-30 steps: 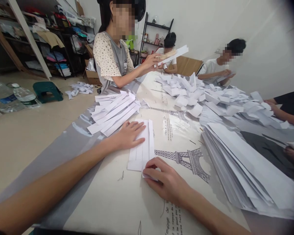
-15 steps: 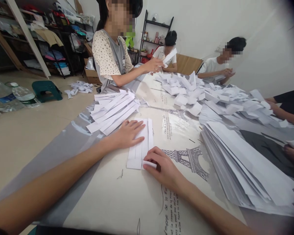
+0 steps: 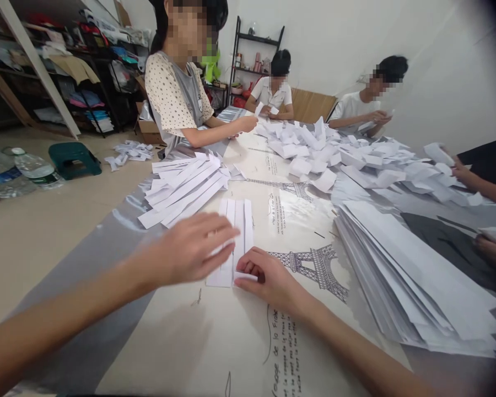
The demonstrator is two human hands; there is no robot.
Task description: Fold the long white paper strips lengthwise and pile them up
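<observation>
Lying below unclenched left hand point(image 3: 190, 248): paper point(image 3: 240, 218), near end pinched by right hand point(image 3: 270, 278).

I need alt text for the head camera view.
A person's right hand pinches the near end of folded white paper on a printed tablecloth; the left hand, blurred, hovers over the paper. Paper strips, a paper heap and a paper stack lie nearby, co-workers beyond.

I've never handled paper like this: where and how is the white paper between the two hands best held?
Probably by the near right end of the white paper, coming from the right, thumb on the near face and fingers behind. That end curls up off the tablecloth, giving an edge to pinch; the rest looks flat. The right hand holds it there.
</observation>
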